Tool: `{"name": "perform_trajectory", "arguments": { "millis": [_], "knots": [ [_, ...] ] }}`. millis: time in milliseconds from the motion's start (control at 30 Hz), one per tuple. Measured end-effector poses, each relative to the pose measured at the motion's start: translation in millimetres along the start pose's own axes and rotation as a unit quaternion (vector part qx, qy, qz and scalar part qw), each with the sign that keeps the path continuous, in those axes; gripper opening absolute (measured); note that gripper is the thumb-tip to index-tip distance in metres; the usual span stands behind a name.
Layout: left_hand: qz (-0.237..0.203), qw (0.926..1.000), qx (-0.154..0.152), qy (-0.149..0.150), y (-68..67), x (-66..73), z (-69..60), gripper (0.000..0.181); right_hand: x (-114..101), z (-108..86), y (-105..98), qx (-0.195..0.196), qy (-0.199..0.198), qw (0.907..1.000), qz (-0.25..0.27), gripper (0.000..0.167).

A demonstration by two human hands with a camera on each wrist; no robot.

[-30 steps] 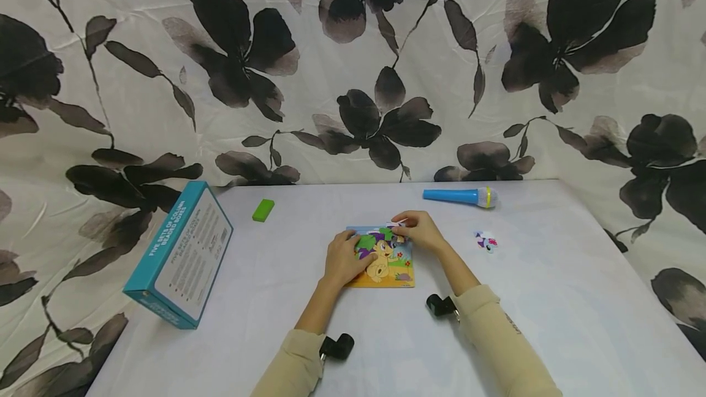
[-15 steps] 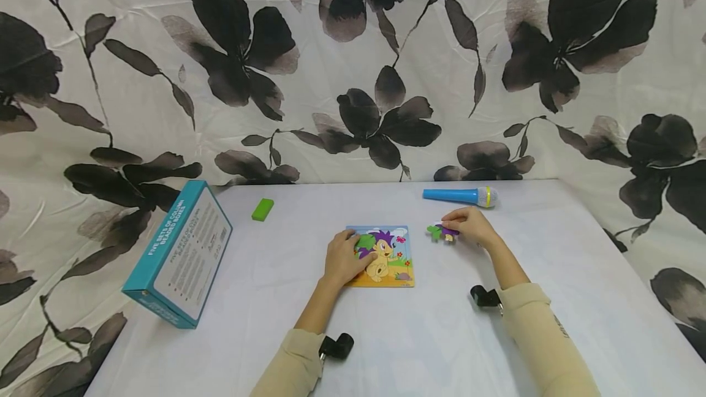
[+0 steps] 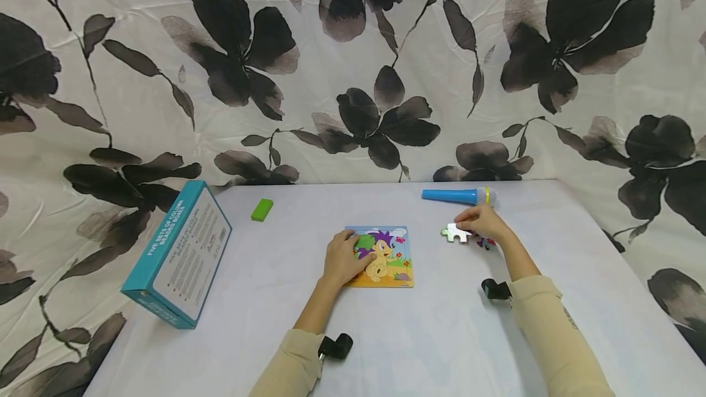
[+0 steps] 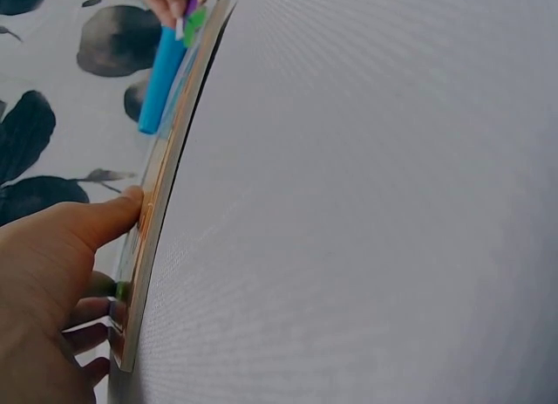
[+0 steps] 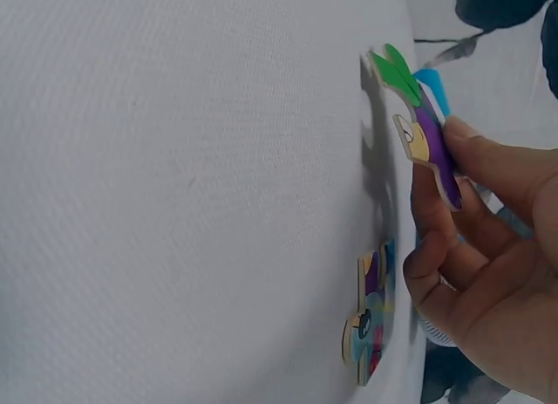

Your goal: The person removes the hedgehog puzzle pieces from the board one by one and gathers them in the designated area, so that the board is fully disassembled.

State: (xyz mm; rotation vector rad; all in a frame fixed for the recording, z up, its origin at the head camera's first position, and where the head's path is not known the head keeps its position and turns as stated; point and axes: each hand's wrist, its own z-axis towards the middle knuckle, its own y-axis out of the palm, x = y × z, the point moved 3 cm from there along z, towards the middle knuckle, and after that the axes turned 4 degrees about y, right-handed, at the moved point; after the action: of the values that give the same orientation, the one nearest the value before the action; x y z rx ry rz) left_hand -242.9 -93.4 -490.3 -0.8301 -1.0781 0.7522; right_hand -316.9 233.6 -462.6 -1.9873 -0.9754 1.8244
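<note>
A square jigsaw puzzle (image 3: 393,268) with a purple-haired cartoon hedgehog lies flat on the white table. My left hand (image 3: 344,259) rests on its left side, thumb and fingers spread over the surface; the left wrist view shows the thumb (image 4: 118,216) pressing the board. Thumb and fingers of my right hand (image 3: 482,223) pinch a green and purple puzzle piece (image 5: 427,138), tilted and raised off the table. It looks whitish in the head view. Below that hand, another puzzle piece (image 5: 370,321) with a cartoon eye lies on the cloth, partly hidden in the head view.
A blue toy microphone (image 3: 449,195) lies behind my right hand. At the back left is a green block (image 3: 261,209). A teal box (image 3: 187,256) stands on the left side of the table. Floral cloth (image 3: 353,66) hangs behind the table.
My right hand has lifted the green and purple puzzle piece from the puzzle's upper right and carried it right, over the loose piece, tilting it. My left hand has stayed put.
</note>
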Motion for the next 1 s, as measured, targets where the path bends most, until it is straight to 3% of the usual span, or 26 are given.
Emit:
{"name": "perform_trajectory", "arguments": {
  "millis": [300,733,1000],
  "knots": [
    [-0.003,1.0,0.002,0.001,1.8,0.6,0.1,0.063,-1.1,2.6,-2.4,-0.04,-0.004,0.9973,-0.061,0.02],
    [0.0,1.0,-0.002,0.001,2.6,-0.6,0.5,0.064,0.1,4.2,-2.3,-0.079,0.003,0.9939,-0.078,0.019],
    [0.0,1.0,-0.005,-0.004,3.2,-1.1,0.1,0.064,1.7,5.9,0.3,-0.081,0.01,0.9933,-0.082,0.019]
  ]
}}
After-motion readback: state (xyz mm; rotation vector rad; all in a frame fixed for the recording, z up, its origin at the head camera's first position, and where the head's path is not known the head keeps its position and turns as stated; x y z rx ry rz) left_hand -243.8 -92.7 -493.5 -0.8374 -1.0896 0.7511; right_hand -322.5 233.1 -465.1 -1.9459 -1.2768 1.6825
